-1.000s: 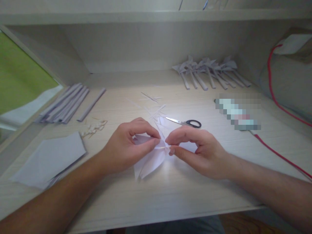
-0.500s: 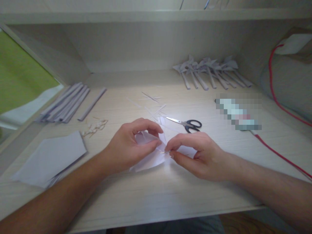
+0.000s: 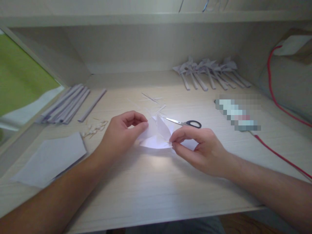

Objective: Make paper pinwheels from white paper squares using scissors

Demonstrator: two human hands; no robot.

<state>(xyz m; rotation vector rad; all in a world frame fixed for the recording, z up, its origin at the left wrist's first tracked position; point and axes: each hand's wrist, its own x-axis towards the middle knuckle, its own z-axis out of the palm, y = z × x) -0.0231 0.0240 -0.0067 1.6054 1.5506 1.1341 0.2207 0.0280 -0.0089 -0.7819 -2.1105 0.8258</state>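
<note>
**Both hands pinch a folded sheet of paper at mid-desk**

The pale wooden surface (image 3: 156,188) runs under a shelf, with a grey bag (image 3: 287,81) and its red cord (image 3: 275,97) at the far right. A flat stack of paper sheets (image 3: 48,159) lies at the near left, and a row of rolled paper sticks (image 3: 64,104) lies behind it. At the back right is a bunch of finished paper pinwheels (image 3: 209,73). The left hand (image 3: 119,136) and right hand (image 3: 202,151) are near the middle, a little apart, each with thumb and forefinger closed on one end of the folded paper (image 3: 156,136), which is held just above the surface between them. The fingers (image 3: 176,138) of the right hand also seem to nip a thin stick at the paper's edge. Scissors (image 3: 187,123) lie just behind the right hand, blades shut. Small paper scraps (image 3: 95,128) lie left of the left hand
</note>
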